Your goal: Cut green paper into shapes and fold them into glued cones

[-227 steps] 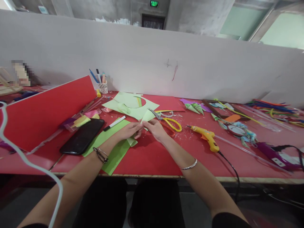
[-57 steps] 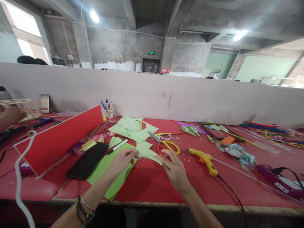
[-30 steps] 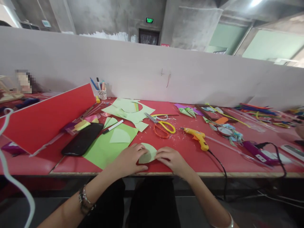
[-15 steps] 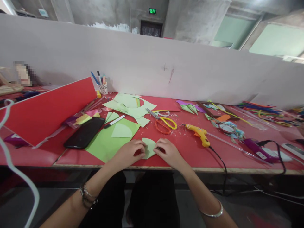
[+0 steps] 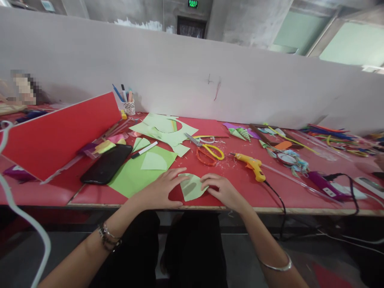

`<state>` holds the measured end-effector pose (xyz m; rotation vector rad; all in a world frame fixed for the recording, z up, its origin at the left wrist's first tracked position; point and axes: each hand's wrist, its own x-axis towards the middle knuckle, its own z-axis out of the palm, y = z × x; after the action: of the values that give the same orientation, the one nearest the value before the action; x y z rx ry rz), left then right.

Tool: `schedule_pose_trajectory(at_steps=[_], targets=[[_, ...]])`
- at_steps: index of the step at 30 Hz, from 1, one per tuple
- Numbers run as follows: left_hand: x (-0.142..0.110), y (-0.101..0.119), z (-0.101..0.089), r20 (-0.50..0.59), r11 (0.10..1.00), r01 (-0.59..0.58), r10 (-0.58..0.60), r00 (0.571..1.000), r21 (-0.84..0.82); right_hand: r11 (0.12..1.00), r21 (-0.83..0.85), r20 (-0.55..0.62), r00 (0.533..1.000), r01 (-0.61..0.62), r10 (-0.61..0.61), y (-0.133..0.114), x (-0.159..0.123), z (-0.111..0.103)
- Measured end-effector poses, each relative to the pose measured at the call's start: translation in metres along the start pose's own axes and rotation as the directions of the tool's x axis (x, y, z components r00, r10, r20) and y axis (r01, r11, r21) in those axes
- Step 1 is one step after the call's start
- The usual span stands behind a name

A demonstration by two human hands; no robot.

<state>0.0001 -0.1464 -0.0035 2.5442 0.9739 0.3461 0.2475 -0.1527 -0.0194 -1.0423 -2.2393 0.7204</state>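
Note:
A light green paper piece with a rounded top [image 5: 192, 191] lies near the table's front edge, between my hands. My left hand [image 5: 163, 190] is open at its left side, fingers spread and thumb apart, with the fingertips by the paper's upper left edge. At the right edge, my right hand [image 5: 223, 192] has its fingers bent over the paper, with fingertips and thumb close together on its corner. Just behind lie scissors with one red and one yellow handle [image 5: 214, 152]. A similar rounded paper piece [image 5: 154, 161] rests on a bright green sheet [image 5: 127, 182].
A yellow hot glue gun [image 5: 253, 166] with a black cord lies to the right, near a purple power strip [image 5: 325, 186]. On the left are a black phone [image 5: 106, 165], a marker [image 5: 144, 150] and a leaning red board [image 5: 66, 134]. Paper offcuts [image 5: 187, 127] lie behind.
My left hand has opened from curled fingers and moved slightly left, off the paper. The paper looks wider and flatter now. My right hand has shifted a little right.

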Motion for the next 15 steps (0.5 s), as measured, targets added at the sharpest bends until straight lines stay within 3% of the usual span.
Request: schedule_pose_trajectory(at_steps=[4,7,10,13,15], targets=[[0.005,0.001,0.006,0.083,0.996,-0.05,0.044,0.996,0.072,0.999,0.033,0.033,0.999,-0.007,0.005,0.009,0.01,-0.009],[0.007,0.007,0.016,0.071,0.987,-0.077,0.067,0.995,0.138,0.999,-0.015,0.026,0.999,-0.028,0.029,0.012,0.017,-0.012],[0.007,0.016,0.024,-0.004,0.976,-0.05,0.052,0.999,0.212,0.979,-0.194,0.013,0.998,-0.057,0.061,0.006,0.016,-0.01],[0.006,0.029,0.031,-0.051,0.947,-0.002,0.019,0.998,0.32,0.893,-0.438,-0.067,0.994,-0.103,0.082,-0.012,0.004,-0.003],[0.007,0.039,0.035,-0.058,0.914,0.019,0.005,0.998,0.405,0.865,-0.494,-0.063,0.996,-0.089,0.066,-0.026,-0.006,0.004]])
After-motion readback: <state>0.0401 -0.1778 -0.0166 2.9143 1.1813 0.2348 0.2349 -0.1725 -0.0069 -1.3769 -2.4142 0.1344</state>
